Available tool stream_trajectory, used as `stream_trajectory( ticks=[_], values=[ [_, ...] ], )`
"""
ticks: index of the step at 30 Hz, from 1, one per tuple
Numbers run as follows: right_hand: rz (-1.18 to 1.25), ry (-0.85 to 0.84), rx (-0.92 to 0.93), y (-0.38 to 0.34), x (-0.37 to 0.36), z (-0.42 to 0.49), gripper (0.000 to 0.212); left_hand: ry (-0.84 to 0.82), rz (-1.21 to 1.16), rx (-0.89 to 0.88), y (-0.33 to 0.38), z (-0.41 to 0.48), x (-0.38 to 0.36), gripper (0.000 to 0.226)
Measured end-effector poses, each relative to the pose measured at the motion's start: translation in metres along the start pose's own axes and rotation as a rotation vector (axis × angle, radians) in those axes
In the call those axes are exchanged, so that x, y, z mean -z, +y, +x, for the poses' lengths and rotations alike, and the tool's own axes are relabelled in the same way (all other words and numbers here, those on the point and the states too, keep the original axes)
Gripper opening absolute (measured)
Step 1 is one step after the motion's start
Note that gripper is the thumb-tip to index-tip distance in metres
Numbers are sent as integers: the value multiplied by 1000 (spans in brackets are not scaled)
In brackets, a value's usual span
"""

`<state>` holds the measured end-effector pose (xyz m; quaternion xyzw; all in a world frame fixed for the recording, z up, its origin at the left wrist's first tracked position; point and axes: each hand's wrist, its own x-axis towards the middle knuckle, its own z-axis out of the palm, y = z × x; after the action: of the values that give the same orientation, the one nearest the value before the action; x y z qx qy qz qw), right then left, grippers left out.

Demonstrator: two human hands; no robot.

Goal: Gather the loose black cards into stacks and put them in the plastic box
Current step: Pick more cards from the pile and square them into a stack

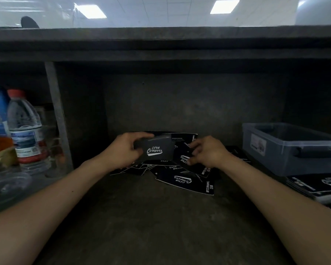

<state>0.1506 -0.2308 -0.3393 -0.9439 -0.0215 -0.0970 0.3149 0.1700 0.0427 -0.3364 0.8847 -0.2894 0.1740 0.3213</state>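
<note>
Mid-task, early by the look of it. Many loose black cards (pixel 180 178) lie fanned at the centre of the dark surface (pixel 161 226).

Left hand (pixel 125 148) grips a small stack of black cards with white script lettering (pixel 155 149), held upright above the heap. Right hand (pixel 206 152) has its fingers curled down onto the heap's 1 o'clock side. Cannot tell whether a card is pinched.

Translucent grey plastic box (pixel 294 148) at 3 o'clock, with no cards visible inside through its wall. A squared stack of black cards (pixel 317 185) lies outside it, at its 6 o'clock, not yet boxed.
</note>
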Motion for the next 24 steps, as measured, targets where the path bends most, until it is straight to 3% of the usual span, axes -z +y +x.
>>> stream_trajectory(
  ticks=[2, 6, 9, 11, 15, 19, 24],
  values=[
    [93, 72, -47, 0, 7, 3, 55, -62, 15, -13, -1, -2, -2, 58],
    [563, 178, -167, 2, 15, 1, 33, -85, 14, -15, 0, -3, -2, 62],
    [900, 157, -141, 0, 17, 0, 55, -105, -6, -21, 3, -4, -2, 63],
    [966, 121, -108, -2, 11, 1, 72, -114, -28, -24, 3, -4, -4, 62],
    [952, 140, -67, -6, -12, 1, 43, -113, -113, -14, 3, -3, -8, 59],
    [864, 176, -4, -6, -26, 2, 36, -113, -102, -30, 3, -3, -11, 52],
    [315, 66, 90, 2, -20, 2, 48, 21, 27, -41, -2, 0, -5, 50]
  ],
)
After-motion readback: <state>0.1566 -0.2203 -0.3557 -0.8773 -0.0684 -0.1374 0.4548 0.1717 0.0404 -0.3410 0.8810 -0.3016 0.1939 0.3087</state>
